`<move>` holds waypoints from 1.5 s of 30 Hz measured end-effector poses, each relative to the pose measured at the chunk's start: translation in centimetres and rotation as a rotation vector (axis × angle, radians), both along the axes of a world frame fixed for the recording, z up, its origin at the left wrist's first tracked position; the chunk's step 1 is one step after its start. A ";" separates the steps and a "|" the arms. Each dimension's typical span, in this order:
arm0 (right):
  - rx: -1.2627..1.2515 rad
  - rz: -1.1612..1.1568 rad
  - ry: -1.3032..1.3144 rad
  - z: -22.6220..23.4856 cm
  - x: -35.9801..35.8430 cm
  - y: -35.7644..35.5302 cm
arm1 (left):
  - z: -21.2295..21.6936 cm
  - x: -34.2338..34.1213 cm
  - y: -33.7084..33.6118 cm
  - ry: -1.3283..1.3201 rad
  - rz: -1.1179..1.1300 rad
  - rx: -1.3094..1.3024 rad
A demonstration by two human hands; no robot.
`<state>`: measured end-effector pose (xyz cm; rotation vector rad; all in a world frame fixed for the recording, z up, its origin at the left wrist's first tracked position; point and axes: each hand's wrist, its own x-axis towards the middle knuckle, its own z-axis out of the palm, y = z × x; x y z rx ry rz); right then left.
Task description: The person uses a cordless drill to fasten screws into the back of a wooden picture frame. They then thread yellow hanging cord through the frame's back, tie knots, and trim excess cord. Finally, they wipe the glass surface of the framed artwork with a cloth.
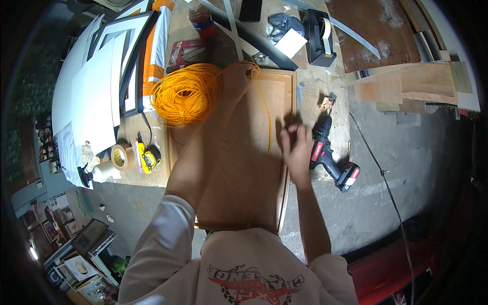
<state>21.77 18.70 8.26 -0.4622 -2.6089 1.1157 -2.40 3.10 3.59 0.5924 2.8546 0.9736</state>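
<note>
A brown wooden frame back [277,96] lies on the workbench in front of me. My left hand [239,76] reaches to its far edge and pinches an orange cord [265,109] there. The cord runs down across the board toward my right hand [297,145], which holds it near the frame's right side. A loose coil of the same orange cord [185,94] rests at the frame's far left corner.
A black and red cordless drill [330,157] lies right of the frame. A tape roll [121,156], a yellow tape measure [150,158] and framed pictures [124,61] sit on the left. A tape dispenser [320,38], a bottle [201,18] and wood boards [401,81] lie beyond.
</note>
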 end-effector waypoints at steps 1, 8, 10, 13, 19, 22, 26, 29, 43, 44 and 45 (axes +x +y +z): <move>-0.033 0.055 0.116 0.6 -2.5 0.7 | -0.1 0.0 0.0 -0.041 0.002 -0.047; -0.327 0.378 -0.005 -2.1 -21.0 0.9 | 0.0 1.2 0.5 0.170 0.078 0.183; -0.382 0.465 -0.118 -3.5 -23.5 0.7 | 0.0 1.1 0.5 0.179 0.077 0.180; -0.464 0.470 -0.151 -3.6 -24.4 1.9 | -0.4 0.8 0.3 0.050 0.104 0.110; -0.560 0.596 0.015 2.0 -23.5 6.7 | -1.4 0.8 0.0 -0.037 0.090 0.169; 0.399 0.801 0.181 2.9 -22.5 7.1 | -1.0 0.9 0.0 -0.036 0.109 0.291; 0.644 0.685 0.132 1.1 -21.4 6.6 | 0.0 0.5 0.0 -0.088 0.101 0.284; 0.638 0.627 0.042 -0.3 -21.2 6.3 | 0.5 -0.3 -0.7 -0.111 0.052 0.155; 0.526 0.494 0.167 -2.1 -19.3 5.2 | 1.5 -2.6 -1.3 -0.361 -0.012 0.052; 0.525 0.479 0.189 -2.2 -19.2 5.2 | 1.6 -2.6 -1.3 -0.343 -0.013 0.053; 0.518 0.473 0.186 -2.4 -19.1 5.3 | 1.7 -2.5 -1.3 -0.339 -0.015 0.058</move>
